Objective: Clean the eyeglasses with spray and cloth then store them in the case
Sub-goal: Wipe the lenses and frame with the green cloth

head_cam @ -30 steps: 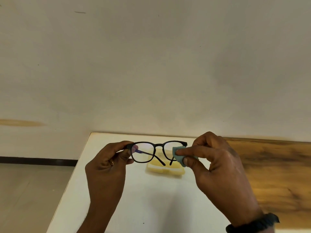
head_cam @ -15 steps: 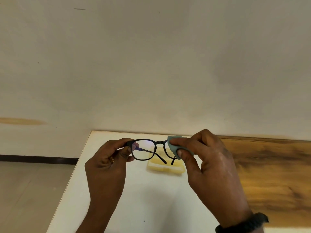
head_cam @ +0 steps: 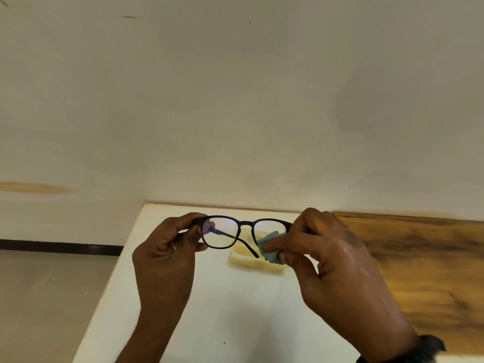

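Black-framed eyeglasses (head_cam: 245, 223) are held up over the white table (head_cam: 235, 310), temples unfolded toward me. My left hand (head_cam: 167, 258) pinches the frame's left corner between thumb and fingers. My right hand (head_cam: 332, 271) presses a small pale blue cloth (head_cam: 271, 248) against the lower part of the right lens. Behind and below the glasses a yellow case (head_cam: 246, 260) lies open on the table, partly hidden by the frame and the cloth. No spray bottle is in view.
The white table ends at a left edge (head_cam: 104, 292) with beige floor (head_cam: 47, 297) beyond it. A wood-grain surface (head_cam: 424, 271) adjoins the table on the right. A plain wall (head_cam: 235, 100) rises directly behind the table's far edge.
My right hand has slid the cloth from the top of the right lens down to its lower part. My left hand keeps its hold on the frame.
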The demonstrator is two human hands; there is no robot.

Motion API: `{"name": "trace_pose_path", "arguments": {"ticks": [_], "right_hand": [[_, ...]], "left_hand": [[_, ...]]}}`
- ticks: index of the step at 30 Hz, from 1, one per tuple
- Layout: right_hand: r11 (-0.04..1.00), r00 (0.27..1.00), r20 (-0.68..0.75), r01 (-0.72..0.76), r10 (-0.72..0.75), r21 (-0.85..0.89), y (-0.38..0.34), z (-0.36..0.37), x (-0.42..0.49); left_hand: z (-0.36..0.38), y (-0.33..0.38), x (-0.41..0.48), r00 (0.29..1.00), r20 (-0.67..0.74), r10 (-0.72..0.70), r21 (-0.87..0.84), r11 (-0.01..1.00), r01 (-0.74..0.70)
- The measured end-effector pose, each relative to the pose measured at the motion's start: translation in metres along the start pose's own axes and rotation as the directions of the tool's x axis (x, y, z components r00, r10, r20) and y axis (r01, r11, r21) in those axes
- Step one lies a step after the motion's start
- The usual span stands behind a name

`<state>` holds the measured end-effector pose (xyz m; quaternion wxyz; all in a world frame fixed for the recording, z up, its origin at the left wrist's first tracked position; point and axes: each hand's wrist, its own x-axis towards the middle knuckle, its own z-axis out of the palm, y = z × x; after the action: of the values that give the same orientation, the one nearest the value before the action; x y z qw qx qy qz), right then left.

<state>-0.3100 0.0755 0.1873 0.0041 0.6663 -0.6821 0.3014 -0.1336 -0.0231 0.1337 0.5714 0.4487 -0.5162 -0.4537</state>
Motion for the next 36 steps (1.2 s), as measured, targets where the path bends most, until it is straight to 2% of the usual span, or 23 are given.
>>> {"name": "trace_pose_path", "arguments": {"ticks": [10, 17, 24, 36], "right_hand": [[0.992, 0.985, -0.123, -0.120, 0.124, 0.035, 0.013, -0.005, 0.001], [0.988, 0.972, -0.189, -0.119, 0.136, 0.099, 0.006, 0.007, 0.003], [0.989, 0.980, -0.168, -0.086, 0.106, 0.118, -0.008, 0.019, 0.004], [0.994, 0.985, -0.159, -0.047, 0.063, 0.100, -0.017, 0.027, 0.003]], "left_hand": [[0.001, -0.003, 0.001, 0.999, 0.043, -0.015, -0.022, 1.000, 0.016], [0.004, -0.003, -0.002, 0.999, 0.041, -0.012, -0.025, 1.000, 0.013], [0.004, -0.005, -0.004, 0.999, 0.053, -0.005, -0.029, 1.000, 0.007], [0.003, -0.007, -0.005, 0.981, 0.106, 0.162, 0.137, 0.975, -0.176]]}}
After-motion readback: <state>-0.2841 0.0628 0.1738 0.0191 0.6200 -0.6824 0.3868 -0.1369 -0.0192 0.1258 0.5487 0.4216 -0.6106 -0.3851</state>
